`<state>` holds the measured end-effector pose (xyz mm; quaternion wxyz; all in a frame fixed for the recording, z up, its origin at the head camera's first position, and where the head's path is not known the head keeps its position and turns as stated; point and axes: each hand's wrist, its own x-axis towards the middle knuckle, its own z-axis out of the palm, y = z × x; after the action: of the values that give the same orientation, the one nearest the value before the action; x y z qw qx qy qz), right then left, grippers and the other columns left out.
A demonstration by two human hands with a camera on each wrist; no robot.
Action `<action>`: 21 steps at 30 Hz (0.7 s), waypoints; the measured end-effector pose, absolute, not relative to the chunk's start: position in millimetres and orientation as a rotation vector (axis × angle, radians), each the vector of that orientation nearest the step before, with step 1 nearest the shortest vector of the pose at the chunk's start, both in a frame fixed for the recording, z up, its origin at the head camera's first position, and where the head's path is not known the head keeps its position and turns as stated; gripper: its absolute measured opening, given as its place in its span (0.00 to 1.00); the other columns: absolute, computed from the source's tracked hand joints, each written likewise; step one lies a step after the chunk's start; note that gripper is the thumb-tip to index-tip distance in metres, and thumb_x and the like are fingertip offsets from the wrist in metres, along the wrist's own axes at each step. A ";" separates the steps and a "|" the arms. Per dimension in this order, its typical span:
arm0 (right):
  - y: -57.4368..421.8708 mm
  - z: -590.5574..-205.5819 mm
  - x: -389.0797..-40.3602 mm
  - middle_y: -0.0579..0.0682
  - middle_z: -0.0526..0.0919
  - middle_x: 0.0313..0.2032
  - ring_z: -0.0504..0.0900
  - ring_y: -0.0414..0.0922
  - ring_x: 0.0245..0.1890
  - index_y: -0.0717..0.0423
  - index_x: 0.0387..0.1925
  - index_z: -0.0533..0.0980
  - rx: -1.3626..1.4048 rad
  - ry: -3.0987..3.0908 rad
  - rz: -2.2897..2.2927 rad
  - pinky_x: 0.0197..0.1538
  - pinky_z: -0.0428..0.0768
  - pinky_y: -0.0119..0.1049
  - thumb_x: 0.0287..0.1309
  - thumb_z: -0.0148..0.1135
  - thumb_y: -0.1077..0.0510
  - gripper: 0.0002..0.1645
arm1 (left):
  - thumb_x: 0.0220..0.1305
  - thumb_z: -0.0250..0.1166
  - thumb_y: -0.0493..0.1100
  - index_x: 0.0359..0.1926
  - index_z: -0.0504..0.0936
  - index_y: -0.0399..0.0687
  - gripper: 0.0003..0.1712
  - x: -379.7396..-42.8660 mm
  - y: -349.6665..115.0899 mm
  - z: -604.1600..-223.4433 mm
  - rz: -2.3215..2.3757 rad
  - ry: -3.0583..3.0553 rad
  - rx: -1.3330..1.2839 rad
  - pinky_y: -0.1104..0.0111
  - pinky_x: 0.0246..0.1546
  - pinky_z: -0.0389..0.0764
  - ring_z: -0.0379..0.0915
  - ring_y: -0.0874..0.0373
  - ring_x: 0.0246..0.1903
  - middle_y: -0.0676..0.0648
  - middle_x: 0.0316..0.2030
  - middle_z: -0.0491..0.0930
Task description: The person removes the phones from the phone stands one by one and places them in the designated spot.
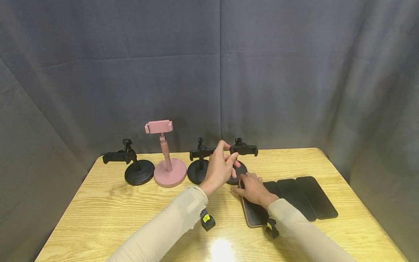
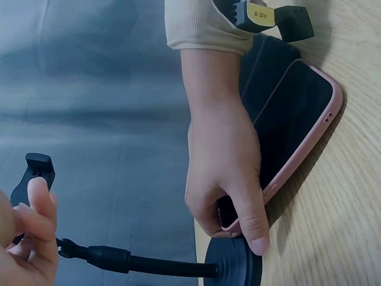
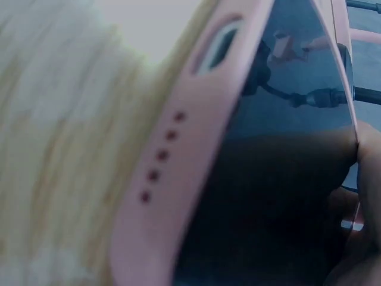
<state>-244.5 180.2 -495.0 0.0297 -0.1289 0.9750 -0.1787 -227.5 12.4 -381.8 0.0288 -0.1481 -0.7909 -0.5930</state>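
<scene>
My left hand [image 1: 220,168] is at the rightmost black phone stand [image 1: 243,149], its thumb and curled fingers pinching the left end of the clamp; the hand covers part of that clamp. My right hand [image 1: 254,189] grips the far end of a smartphone in a pink case [image 1: 253,214]. In the left wrist view its thumb lies along the pink rim, and the other fingers bend round the end, close to the stand's round base [image 2: 229,262]. The right wrist view shows the case's near edge [image 3: 172,149] with its port and speaker holes. Whether the phone is lifted, I cannot tell.
Several dark phones [image 1: 316,196] lie side by side to the right of the pink-cased one. Left of my left hand stand another black phone stand [image 1: 196,173], a pink stand [image 1: 170,173] and a black stand [image 1: 139,173]. A grey curtain [image 1: 196,72] hangs behind the wooden table [image 1: 131,214].
</scene>
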 end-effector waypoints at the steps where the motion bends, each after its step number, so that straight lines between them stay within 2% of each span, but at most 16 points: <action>1: 180.4 -495.2 -244.7 0.48 0.72 0.31 0.67 0.47 0.34 0.59 0.46 0.78 -0.393 3.002 -0.559 0.36 0.58 0.41 0.61 0.67 0.36 0.30 | 0.76 0.58 0.43 0.56 0.67 0.44 0.14 -227.5 12.3 -381.7 -1.830 -2.440 -0.455 0.75 0.10 0.64 0.74 0.61 0.10 0.43 0.25 0.86; 11: 180.1 -496.4 -246.2 0.48 0.73 0.33 0.68 0.47 0.35 0.59 0.48 0.78 -0.353 2.988 -0.588 0.38 0.59 0.41 0.60 0.67 0.35 0.32 | 0.76 0.58 0.42 0.55 0.67 0.44 0.14 -227.8 12.8 -381.5 -1.835 -2.434 -0.458 0.74 0.10 0.64 0.74 0.62 0.09 0.44 0.24 0.85; 21: 176.9 -497.2 -243.7 0.48 0.71 0.31 0.67 0.48 0.35 0.57 0.41 0.78 -0.301 3.004 -0.585 0.38 0.58 0.42 0.56 0.70 0.34 0.30 | 0.76 0.58 0.43 0.55 0.67 0.44 0.13 -226.5 12.3 -382.3 -1.830 -2.434 -0.463 0.74 0.10 0.66 0.73 0.61 0.09 0.44 0.24 0.85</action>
<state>-243.7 176.9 -497.2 0.0333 -0.0979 0.9763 -0.1902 -226.5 12.3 -382.3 0.0308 -0.1502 -0.7898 -0.5939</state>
